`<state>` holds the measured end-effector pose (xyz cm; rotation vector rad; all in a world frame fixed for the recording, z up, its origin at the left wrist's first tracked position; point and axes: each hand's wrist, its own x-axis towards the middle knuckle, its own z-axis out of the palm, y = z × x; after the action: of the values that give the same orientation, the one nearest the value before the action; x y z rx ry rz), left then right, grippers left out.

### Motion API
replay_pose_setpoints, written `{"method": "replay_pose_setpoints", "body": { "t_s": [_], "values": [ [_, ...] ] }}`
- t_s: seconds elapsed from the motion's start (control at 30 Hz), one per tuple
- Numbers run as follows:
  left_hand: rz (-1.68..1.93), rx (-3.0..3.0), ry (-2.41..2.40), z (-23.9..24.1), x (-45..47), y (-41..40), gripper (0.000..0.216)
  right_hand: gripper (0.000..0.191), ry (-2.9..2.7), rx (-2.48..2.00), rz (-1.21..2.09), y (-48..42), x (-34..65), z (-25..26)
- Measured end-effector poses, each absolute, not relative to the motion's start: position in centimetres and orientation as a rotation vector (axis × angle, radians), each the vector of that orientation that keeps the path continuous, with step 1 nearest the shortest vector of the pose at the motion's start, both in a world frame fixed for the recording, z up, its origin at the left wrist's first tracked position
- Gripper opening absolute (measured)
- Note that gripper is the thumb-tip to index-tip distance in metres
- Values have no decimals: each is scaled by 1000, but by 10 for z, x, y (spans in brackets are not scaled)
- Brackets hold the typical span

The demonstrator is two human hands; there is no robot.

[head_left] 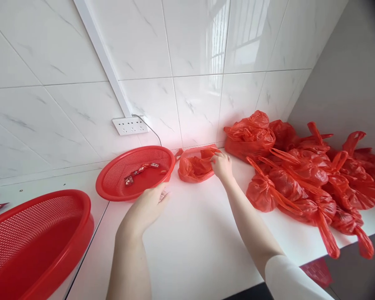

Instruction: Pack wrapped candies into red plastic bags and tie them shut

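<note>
My right hand (221, 164) pinches the right edge of an open red plastic bag (192, 177) on the white counter, near the wall. My left hand (151, 205) is just in front of the round red plastic basket (114, 189), near its rim. Its fingers are curled, and a small pale bit shows between thumb and fingers, too little to name. Several small wrapped packets (141, 169) lie on the floor of that basket. The inside of the bag is hidden by its folds.
A larger red basket (86, 208) stands at the left front. Tied red bags (262, 193) are piled on the right, with a bunched red bag (250, 135) by the wall. A power strip (130, 126) with a cable is on the tiled wall. The counter (193, 241) ends at the front.
</note>
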<state>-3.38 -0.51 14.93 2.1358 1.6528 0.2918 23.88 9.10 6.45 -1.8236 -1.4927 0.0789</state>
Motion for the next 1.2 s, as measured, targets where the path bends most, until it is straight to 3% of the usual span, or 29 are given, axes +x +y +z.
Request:
{"method": "replay_pose_setpoints", "body": {
  "t_s": [0.23, 0.33, 0.43, 0.57, 0.63, 0.97, 1.2],
  "values": [
    [525, 2161, 1629, 137, -22, 0, 52, 23, -1135, -1382, 77, 72, 237, 86],
    [846, 2197, 1610, 137, -6, -3, 79, 20, -1160, -1146, 142, 50, 226, 103],
    [1107, 2208, 1444, 137, 8, -9, 104, 19, -1323, -1002, 423, 30, 211, 118],
    [1200, 1852, 1150, 136, 14, -9, 50, 24, -1305, -886, 779, 16, 197, 126],
    [1148, 1617, 1037, 136, 9, -5, 35, 27, -1214, -896, 827, 16, 199, 127],
    [1133, 1472, 1176, 147, -37, 13, 25, 26, -1029, -917, 667, 15, 261, 135],
    [1331, 1839, 1204, 145, -19, 9, 18, 47, -1624, -1197, 541, 5, 260, 140]
  ]
}}
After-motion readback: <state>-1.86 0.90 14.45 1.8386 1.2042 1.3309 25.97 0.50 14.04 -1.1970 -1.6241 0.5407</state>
